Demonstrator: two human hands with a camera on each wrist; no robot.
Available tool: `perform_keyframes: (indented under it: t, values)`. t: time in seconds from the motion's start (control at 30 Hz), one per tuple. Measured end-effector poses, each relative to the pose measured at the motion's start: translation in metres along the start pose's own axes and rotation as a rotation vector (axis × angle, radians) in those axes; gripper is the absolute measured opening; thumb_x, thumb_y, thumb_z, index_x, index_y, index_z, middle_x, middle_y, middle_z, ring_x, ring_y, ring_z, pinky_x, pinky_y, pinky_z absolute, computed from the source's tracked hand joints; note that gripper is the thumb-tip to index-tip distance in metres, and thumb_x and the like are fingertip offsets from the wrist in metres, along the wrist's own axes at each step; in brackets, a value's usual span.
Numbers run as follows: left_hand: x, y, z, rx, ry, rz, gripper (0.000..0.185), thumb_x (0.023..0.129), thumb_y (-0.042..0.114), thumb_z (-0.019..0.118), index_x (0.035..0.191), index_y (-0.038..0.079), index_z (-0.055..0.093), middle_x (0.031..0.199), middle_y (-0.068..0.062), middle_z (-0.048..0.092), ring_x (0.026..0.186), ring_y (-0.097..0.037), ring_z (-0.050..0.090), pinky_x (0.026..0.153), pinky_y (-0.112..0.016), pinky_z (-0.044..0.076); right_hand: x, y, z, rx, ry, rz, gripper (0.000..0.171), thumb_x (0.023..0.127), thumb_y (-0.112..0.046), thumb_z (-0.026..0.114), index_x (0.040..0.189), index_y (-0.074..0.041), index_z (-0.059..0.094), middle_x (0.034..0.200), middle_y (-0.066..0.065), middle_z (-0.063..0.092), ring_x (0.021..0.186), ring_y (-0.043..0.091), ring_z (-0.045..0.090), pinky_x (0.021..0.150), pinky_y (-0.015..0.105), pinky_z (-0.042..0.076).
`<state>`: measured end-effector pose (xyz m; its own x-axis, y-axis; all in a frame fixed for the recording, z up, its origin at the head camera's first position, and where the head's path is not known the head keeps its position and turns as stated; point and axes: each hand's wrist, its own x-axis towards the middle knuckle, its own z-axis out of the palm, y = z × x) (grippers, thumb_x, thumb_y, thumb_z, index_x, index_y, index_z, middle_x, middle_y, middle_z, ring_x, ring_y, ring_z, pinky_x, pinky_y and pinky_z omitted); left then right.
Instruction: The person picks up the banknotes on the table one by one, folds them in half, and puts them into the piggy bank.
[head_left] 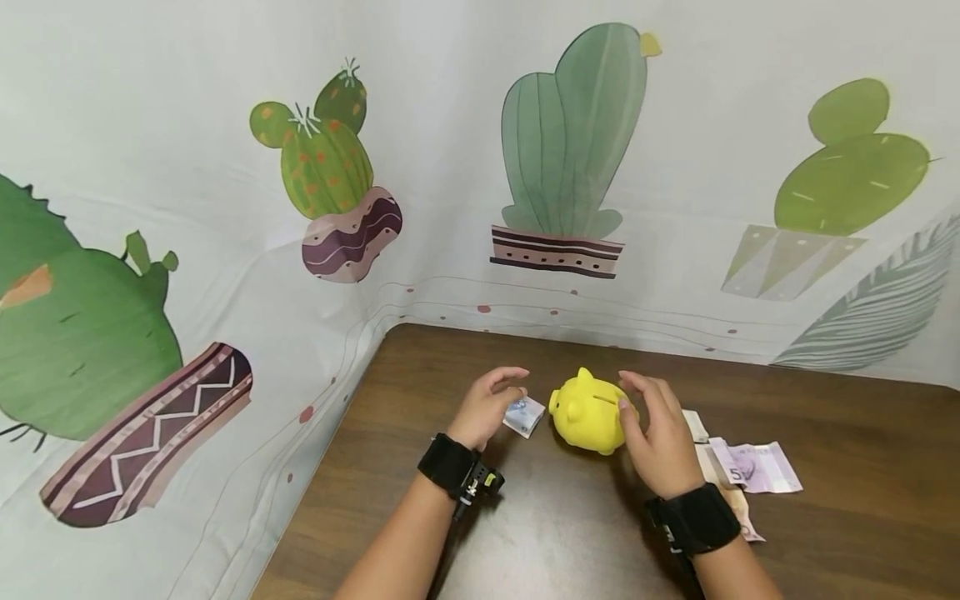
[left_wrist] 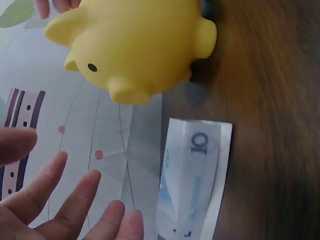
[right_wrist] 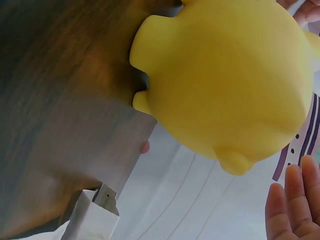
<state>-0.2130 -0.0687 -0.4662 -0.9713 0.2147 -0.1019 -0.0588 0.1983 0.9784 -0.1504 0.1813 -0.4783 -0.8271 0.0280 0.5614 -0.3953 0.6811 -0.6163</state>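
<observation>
A pale cloth printed with potted cactuses (head_left: 573, 150) hangs behind and to the left of a dark wooden desk (head_left: 862, 467), closing in its far corner. Near the middle of the desk stands a yellow piggy bank (head_left: 588, 411), snout turned toward the person's left, with the coin slot on its back facing up. The right hand (head_left: 658, 437) rests against the bank's right flank, fingers lightly bent along the body and thumb toward the top; it steadies the bank more than it grips it, and no finger is wrapped right around. The left hand (head_left: 489, 406) hovers just to the left of the snout with fingers spread and relaxed, holding nothing; the left wrist view shows the fingers (left_wrist: 75, 200) splayed in the air beside the note. A folded banknote (head_left: 524, 415) marked with a ten lies flat on the desk between that hand and the bank, close to the snout without clearly touching it, its long axis running roughly from the person toward the far cloth. The left hand is plainly the nearer one to it, the note lying just beyond its fingertips toward the bank. More banknotes (head_left: 753, 467) lie loosely overlapped on the desk on the far side of the right hand, just beside its wrist and apart from the bank.
</observation>
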Motion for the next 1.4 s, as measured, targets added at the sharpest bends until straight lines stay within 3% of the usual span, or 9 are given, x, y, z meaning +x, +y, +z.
perform_keyframes:
  t: [0.13, 0.27, 0.43, 0.57, 0.9, 1.27, 1.4]
  values:
    - [0.001, -0.007, 0.001, 0.201, 0.017, 0.001, 0.042, 0.091, 0.018, 0.067, 0.133, 0.012, 0.063, 0.147, -0.016, 0.052, 0.131, -0.038, 0.051, 0.102, -0.047, 0.048, 0.0, -0.001, -0.001, 0.004, 0.009, -0.006, 0.041, 0.095, 0.001, 0.06, 0.136, -0.004, 0.057, 0.119, 0.015, 0.062, 0.114, 0.03, 0.057, 0.096, 0.031, 0.04]
    - [0.001, -0.012, 0.003, 0.431, 0.046, 0.055, 0.056, 0.088, 0.02, 0.073, 0.14, 0.01, 0.058, 0.149, -0.017, 0.049, 0.137, -0.037, 0.046, 0.112, -0.055, 0.04, 0.0, -0.002, 0.0, 0.006, 0.006, -0.012, 0.041, 0.095, 0.0, 0.062, 0.135, -0.004, 0.057, 0.12, 0.014, 0.062, 0.114, 0.029, 0.058, 0.099, 0.022, 0.039]
    - [-0.002, -0.013, 0.01, 0.615, 0.104, 0.095, 0.068, 0.083, 0.022, 0.079, 0.145, 0.008, 0.054, 0.149, -0.021, 0.048, 0.139, -0.043, 0.043, 0.11, -0.065, 0.037, 0.001, -0.003, 0.0, 0.019, 0.003, -0.031, 0.041, 0.094, 0.0, 0.063, 0.134, -0.003, 0.058, 0.121, 0.014, 0.061, 0.114, 0.029, 0.059, 0.101, 0.008, 0.033]
    - [-0.004, -0.016, 0.017, 0.72, 0.132, 0.102, 0.069, 0.079, 0.024, 0.082, 0.142, 0.009, 0.057, 0.146, -0.022, 0.052, 0.135, -0.043, 0.048, 0.105, -0.063, 0.04, 0.001, -0.003, 0.001, 0.016, -0.001, -0.038, 0.039, 0.094, 0.0, 0.064, 0.133, -0.003, 0.059, 0.121, 0.014, 0.061, 0.114, 0.029, 0.058, 0.1, 0.008, 0.034]
    - [-0.005, -0.025, 0.028, 0.864, 0.158, 0.09, 0.069, 0.078, 0.029, 0.083, 0.139, 0.009, 0.059, 0.14, -0.02, 0.057, 0.126, -0.039, 0.056, 0.097, -0.058, 0.046, -0.001, -0.002, 0.004, 0.01, -0.006, -0.061, 0.032, 0.092, 0.001, 0.066, 0.123, -0.004, 0.066, 0.12, 0.012, 0.061, 0.112, 0.027, 0.059, 0.094, 0.021, 0.04]
    - [-0.006, -0.026, 0.028, 0.892, 0.155, 0.09, 0.065, 0.082, 0.025, 0.081, 0.141, 0.009, 0.057, 0.134, -0.02, 0.06, 0.121, -0.038, 0.059, 0.096, -0.057, 0.049, -0.001, -0.005, 0.006, 0.006, -0.025, -0.066, 0.023, 0.092, 0.001, 0.066, 0.114, -0.006, 0.07, 0.117, 0.009, 0.062, 0.111, 0.026, 0.059, 0.093, 0.025, 0.041]
    - [-0.006, -0.023, 0.026, 0.849, 0.151, 0.096, 0.061, 0.084, 0.026, 0.078, 0.139, 0.008, 0.059, 0.133, -0.022, 0.06, 0.119, -0.039, 0.059, 0.096, -0.057, 0.048, -0.002, -0.004, 0.006, 0.0, -0.032, -0.073, 0.023, 0.092, 0.001, 0.067, 0.114, -0.007, 0.07, 0.117, 0.009, 0.062, 0.107, 0.023, 0.059, 0.083, 0.024, 0.043]
